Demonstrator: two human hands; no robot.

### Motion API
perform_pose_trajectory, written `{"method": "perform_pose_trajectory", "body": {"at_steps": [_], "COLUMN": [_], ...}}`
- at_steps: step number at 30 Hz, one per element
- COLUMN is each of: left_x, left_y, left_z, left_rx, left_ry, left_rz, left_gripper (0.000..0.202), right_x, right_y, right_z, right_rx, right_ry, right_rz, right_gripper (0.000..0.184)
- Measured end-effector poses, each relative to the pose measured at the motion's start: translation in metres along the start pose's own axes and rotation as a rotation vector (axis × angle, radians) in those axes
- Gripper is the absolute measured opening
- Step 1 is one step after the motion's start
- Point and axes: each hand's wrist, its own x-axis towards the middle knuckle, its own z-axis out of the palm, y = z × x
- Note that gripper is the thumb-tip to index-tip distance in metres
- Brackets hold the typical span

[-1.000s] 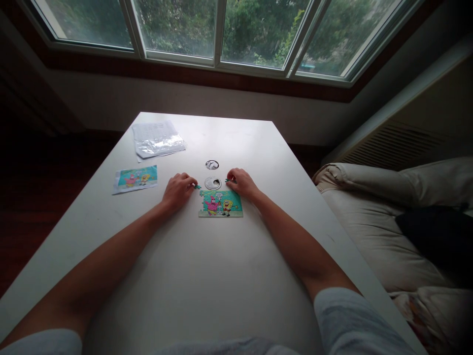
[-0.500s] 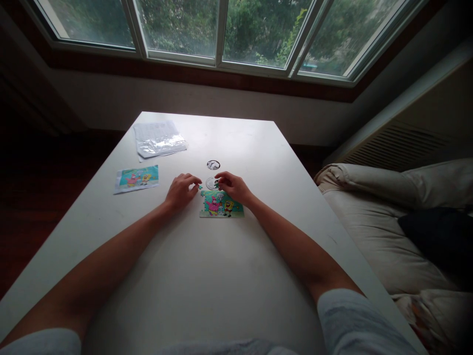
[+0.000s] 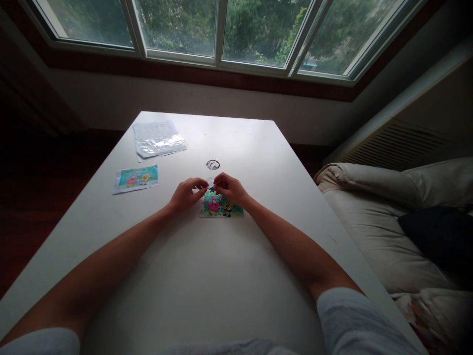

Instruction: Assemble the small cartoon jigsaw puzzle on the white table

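Observation:
A small cartoon jigsaw puzzle (image 3: pixel 222 209), mostly assembled, lies on the white table (image 3: pixel 207 276). My left hand (image 3: pixel 186 194) and my right hand (image 3: pixel 229 189) meet fingertip to fingertip just over the puzzle's far edge. Both hands are pinched shut. The small puzzle pieces they carried here are barely visible between the fingers. A round clear lid behind the puzzle is almost fully hidden by the fingertips.
A printed reference picture (image 3: pixel 136 178) lies to the left. A crumpled clear plastic bag on paper (image 3: pixel 158 139) sits at the far left. A small round cap (image 3: pixel 213 164) lies beyond the hands. A cushioned sofa (image 3: pixel 391 227) stands close along the table's right edge.
Both hands moved inward from either side of the puzzle, each with a small piece at its fingertips. They now touch over the puzzle's top edge and cover the round lid.

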Motion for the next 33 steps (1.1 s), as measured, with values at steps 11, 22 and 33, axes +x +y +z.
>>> {"method": "perform_pose_trajectory", "body": {"at_steps": [11, 22, 33], "left_x": [0.000, 0.000, 0.002], "left_y": [0.004, -0.012, -0.013], "left_z": [0.002, -0.003, -0.010], "left_rx": [-0.029, 0.097, 0.155], "left_ry": [-0.013, -0.002, -0.013], "left_rz": [-0.004, 0.018, -0.138], "left_gripper": [0.013, 0.027, 0.021], "right_x": [-0.005, 0.007, 0.005], "right_y": [-0.014, 0.016, 0.034], "right_z": [0.007, -0.086, -0.094], "right_rx": [-0.144, -0.639, -0.666], "right_ry": [0.018, 0.097, -0.108], "right_rz": [-0.076, -0.053, 0.028], "right_gripper": [0.012, 0.015, 0.011]}}
